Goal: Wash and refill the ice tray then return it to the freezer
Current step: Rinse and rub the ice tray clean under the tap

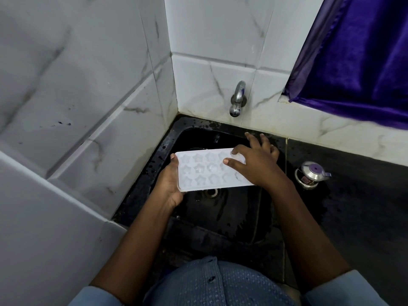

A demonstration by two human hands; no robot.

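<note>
Likely mid-wash: your left hand (pixel 170 184) clamps the ice tray (pixel 205 171), right hand (pixel 254 165) splayed flat on it; refill and freezer remain.

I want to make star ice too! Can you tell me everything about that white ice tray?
The ice tray is white, slightly see-through plastic: a flat rectangle with three rows of little cups, several star-shaped. It is held about level over the black sink, above the drain. The left hand grips its left short end; the right hand lies spread over its right end, hiding some cups.
</note>
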